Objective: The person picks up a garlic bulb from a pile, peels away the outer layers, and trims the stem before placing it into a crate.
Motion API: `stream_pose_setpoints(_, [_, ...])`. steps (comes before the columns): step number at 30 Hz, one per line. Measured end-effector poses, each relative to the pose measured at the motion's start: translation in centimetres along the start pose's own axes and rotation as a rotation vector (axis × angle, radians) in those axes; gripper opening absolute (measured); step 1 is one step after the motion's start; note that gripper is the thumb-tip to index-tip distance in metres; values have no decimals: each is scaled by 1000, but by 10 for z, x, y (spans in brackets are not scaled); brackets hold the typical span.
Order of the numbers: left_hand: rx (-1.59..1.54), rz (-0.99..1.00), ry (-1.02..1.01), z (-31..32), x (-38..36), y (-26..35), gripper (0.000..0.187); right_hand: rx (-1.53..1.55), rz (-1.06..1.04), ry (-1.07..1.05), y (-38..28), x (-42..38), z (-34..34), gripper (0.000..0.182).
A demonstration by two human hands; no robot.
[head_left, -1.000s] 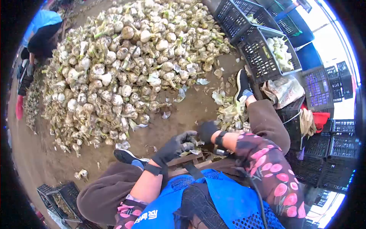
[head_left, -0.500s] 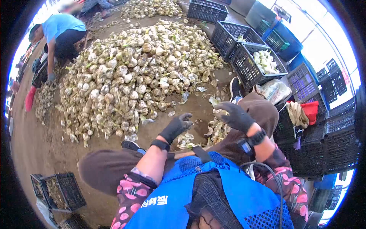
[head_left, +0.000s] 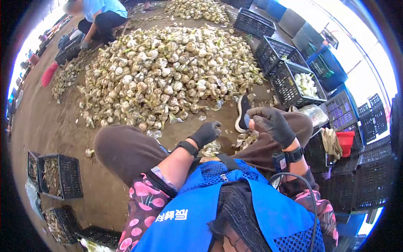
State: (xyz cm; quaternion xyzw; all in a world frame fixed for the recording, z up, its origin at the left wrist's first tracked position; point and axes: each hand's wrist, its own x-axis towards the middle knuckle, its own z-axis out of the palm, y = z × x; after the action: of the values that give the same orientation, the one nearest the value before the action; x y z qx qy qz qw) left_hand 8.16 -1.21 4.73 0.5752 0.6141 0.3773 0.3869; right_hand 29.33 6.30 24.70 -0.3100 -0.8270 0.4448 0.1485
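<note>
My left hand (head_left: 205, 133), in a dark work glove, hovers over my lap with its fingers loosely bent and apart, holding nothing that I can see. To the right, my right hand (head_left: 276, 127) wears a matching glove and is raised above my right knee, fingers spread and thumb apart. No object shows in it. Below and between the hands lie pale garlic skins (head_left: 211, 148) on the ground. A large heap of garlic bulbs (head_left: 168, 75), some with stems, spreads in front of me, apart from both hands.
A black crate (head_left: 296, 98) with peeled-looking white garlic stands right of the heap, beside other crates. Crates with debris (head_left: 63, 176) sit at lower left. A person in a light blue shirt (head_left: 105, 6) crouches at far left. A red container (head_left: 345, 142) is at right.
The view has shifted, so the heap and crates appear farther right. My right hand has lifted slightly, and my right shoe shows more fully. Both hands stay apart without taking hold of anything.
</note>
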Motion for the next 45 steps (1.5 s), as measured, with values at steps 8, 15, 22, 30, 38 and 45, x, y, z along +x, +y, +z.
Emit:
stream_pose_setpoints(8, [54,-34,-84,-2,-14,-8,39,-182,-265,-276,-19,75,3,28])
stream_pose_setpoints(15, [253,-64,-169,6,1,-21,33,-588,-436,-512,114,149,52,28])
stream_pose_setpoints(22, [-185,223,793,-59,-1,44,22,321,17,-588,188,185,190,35])
stream_pose_setpoints(30, [-328,119,857,-99,-1,32,21,-609,-692,-646,94,249,374,49])
stream_pose_setpoints(38, [-564,-107,1037,-116,0,-14,21,-751,-644,-413,140,316,452,44])
stream_pose_setpoints(45, [-678,-146,884,-118,5,-7,30,-874,-684,-88,146,296,366,49])
